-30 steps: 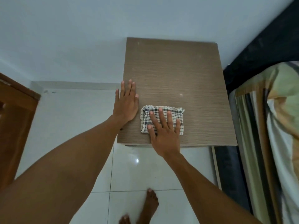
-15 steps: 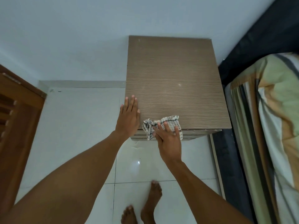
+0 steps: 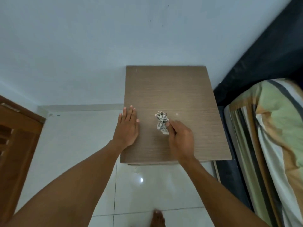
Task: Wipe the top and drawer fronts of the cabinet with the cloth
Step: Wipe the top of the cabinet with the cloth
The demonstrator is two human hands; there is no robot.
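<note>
The cabinet's wood-grain top (image 3: 173, 89) fills the middle of the view, standing against the pale wall. Only a thin strip of its drawer fronts (image 3: 154, 164) shows below the front edge. My left hand (image 3: 127, 128) lies flat, fingers spread, on the top's left edge. My right hand (image 3: 179, 138) is closed around a bunched checked cloth (image 3: 161, 122), which sticks out past my fingers over the middle of the top. Whether the cloth touches the wood I cannot tell.
A bed with a striped green and tan cover (image 3: 272, 145) lies close along the cabinet's right side, with a dark headboard (image 3: 262, 63) behind. A brown wooden door (image 3: 14, 136) is at the left. Glossy white tiles (image 3: 78, 145) cover the floor, and my bare foot (image 3: 157, 218) shows below.
My right hand gathered the flat cloth at the front edge, bunched it, and lifted it back over the middle of the top. My left hand stayed on the left edge.
</note>
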